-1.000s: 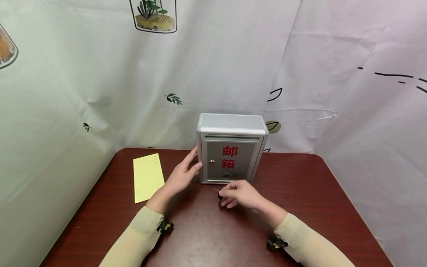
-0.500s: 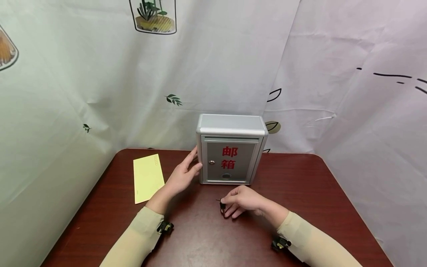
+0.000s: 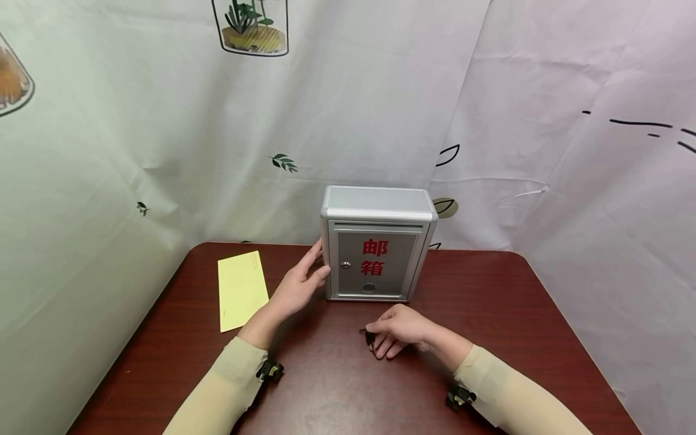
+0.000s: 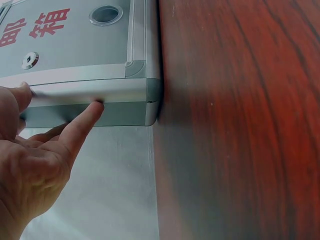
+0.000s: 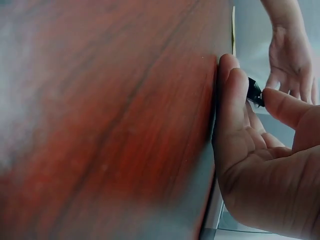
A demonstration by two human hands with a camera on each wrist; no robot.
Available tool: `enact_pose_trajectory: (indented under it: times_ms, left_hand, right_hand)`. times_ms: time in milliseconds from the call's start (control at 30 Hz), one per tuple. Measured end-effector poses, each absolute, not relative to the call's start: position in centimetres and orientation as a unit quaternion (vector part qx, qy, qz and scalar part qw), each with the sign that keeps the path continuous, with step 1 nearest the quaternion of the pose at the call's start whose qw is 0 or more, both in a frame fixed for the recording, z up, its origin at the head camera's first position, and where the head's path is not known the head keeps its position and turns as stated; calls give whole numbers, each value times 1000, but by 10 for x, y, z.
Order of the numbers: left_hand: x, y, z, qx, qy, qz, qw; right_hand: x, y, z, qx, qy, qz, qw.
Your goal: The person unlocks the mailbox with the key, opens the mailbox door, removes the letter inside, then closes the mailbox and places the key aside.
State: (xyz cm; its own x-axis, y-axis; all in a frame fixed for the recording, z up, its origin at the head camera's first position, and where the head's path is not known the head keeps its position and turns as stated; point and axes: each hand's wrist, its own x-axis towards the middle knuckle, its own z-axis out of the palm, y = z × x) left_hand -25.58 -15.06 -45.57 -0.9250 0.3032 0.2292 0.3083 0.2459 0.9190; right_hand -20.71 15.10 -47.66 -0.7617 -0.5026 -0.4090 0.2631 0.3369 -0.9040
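A silver mailbox (image 3: 402, 260) with red characters stands upright on the table; its front door is closed. The round keyhole lock (image 3: 345, 264) sits at the door's left side. My left hand (image 3: 296, 287) touches the box's left side with fairly straight fingers; in the left wrist view one fingertip (image 4: 95, 107) rests on the box's side edge. In front of the box, low over the table, my right hand (image 3: 405, 329) pinches a small black-headed key (image 3: 370, 338) between thumb and fingers. The key's thin shaft points left. In the right wrist view the fingers hide most of the key (image 5: 255, 93).
A yellow envelope (image 3: 239, 290) lies flat at the left of the dark red wooden table (image 3: 478, 290), partly behind the left forearm. White printed curtain (image 3: 370, 90) surrounds the table at the back and sides, close behind the mailbox.
My right hand has drawn back from the box's lower front toward the near side and slightly right, still pinching the key. The left hand stays at the box's side.
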Motion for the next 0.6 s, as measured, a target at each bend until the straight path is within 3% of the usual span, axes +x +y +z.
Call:
enact_pose_trajectory:
  times_ms: [233,600]
  left_hand:
    - [-255,-151,-455,-191,-789,-584,1]
    - [-256,-150,-455,-197,-790,-581,4]
  right_hand:
    - [-206,153,-477,-86,773,-547,309]
    - [-203,150,-477,-109,868,-446,192]
